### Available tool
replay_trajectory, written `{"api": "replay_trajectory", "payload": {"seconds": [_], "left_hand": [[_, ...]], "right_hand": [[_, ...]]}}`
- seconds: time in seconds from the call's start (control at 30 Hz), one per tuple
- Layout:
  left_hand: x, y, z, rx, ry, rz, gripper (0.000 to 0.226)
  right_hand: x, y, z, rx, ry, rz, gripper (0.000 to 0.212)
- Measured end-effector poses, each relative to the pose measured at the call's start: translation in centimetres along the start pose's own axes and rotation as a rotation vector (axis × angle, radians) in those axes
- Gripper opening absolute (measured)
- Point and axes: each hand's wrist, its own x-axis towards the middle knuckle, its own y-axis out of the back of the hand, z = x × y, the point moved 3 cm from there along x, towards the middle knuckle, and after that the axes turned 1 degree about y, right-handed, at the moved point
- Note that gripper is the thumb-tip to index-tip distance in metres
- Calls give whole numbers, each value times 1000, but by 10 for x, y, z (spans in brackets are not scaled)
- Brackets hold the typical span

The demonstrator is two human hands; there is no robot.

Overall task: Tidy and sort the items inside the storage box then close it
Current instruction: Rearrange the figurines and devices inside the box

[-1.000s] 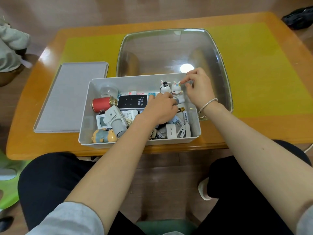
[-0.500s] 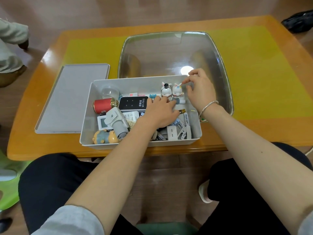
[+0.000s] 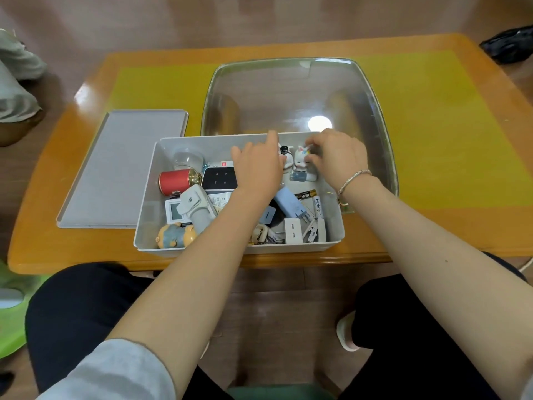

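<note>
I've got both hands in the grey plastic storage box (image 3: 150, 180) w/ left hand (image 3: 256, 168) flat, fingers straight, right hand (image 3: 337, 157) pinching the small white bunny figurine (image 3: 301, 157).

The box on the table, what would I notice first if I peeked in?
Two hands, the left hand and right hand, reach two little bunny figures at the far side of the white box. A red can lies at its left, and the grey lid sits beside it.

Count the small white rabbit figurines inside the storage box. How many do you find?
2, side by side against the far wall of the storage box: one rabbit figurine beside the left hand, the other at the right hand. Hands may hide more.
</note>
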Motion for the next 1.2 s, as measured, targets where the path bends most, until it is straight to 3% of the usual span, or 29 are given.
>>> {"api": "replay_trajectory", "payload": {"seconds": [0.4,1.2], "left_hand": [[9,-17,5,-115,-27,-24,18],[10,-17,10,-122,-86,-13,15]], "right_hand": [[17,-2,-3,-81,-7,-162,28],[12,4,-8,-158,9,-118,32]]}}
